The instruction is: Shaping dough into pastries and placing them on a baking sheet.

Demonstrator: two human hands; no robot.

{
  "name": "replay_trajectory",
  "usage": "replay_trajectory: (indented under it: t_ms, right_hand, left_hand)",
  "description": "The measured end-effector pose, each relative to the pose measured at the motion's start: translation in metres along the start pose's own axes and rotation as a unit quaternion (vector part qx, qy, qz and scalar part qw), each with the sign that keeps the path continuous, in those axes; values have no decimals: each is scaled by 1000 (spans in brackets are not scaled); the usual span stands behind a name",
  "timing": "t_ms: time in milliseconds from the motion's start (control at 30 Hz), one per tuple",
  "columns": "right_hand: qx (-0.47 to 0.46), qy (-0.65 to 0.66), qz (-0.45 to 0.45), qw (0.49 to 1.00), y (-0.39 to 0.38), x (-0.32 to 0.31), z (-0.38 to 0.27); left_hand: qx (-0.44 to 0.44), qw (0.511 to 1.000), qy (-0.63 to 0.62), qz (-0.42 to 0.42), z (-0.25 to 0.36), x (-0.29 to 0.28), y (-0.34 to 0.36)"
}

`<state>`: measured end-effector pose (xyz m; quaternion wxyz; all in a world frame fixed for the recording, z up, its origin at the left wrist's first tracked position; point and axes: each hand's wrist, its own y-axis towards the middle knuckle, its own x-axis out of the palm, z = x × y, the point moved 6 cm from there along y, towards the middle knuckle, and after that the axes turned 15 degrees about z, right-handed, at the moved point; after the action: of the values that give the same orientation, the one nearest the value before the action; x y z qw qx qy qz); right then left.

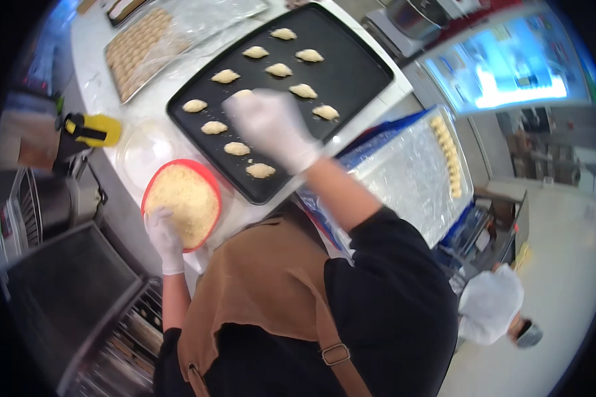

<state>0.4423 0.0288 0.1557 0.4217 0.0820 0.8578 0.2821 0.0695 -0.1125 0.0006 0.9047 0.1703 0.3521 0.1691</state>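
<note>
The baking tray (351, 73) lies on the counter, partly hidden under my right hand (271, 126), blurred, fingers spread. My left hand (163, 238) curls over the red bowl (208, 182) rim; grip unclear.

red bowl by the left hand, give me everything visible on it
The red bowl is round, thin-rimmed and looks like plastic or silicone. It sits tilted on the white counter, just off the black baking tray, filled nearly to the rim with pale crumbs. The gloved left hand grips its near edge, fingers reaching into the crumbs.
</note>
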Motion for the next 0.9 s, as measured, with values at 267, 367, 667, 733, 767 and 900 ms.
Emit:
replay_trajectory:
  t_ms: [267, 367, 667, 733, 767, 900]
  right_hand:
    - [17, 80, -208, 975, -93, 77, -67]
    - [252, 66, 48, 964, -100, -66, 42]
    - [575, -451, 297, 615, -442, -392, 338]
    - [574, -503, 270, 587, -474, -420, 357]
    - [603, -451, 279, 596, -491, -432, 368]
    - [623, -476, 233, 575, -486, -436, 369]
  left_hand:
    - [85, 996, 30, 28, 42, 12, 35]
    - [123, 992, 21, -34, 34, 6, 24]
    - [-187, 976, -28, -108, -24, 2, 13]
    - [-110, 990, 22, -85, -2, 7, 16]
    - [-34, 995, 66, -61, 16, 12, 18]
    - [131, 977, 164, -25, 48, 16, 18]
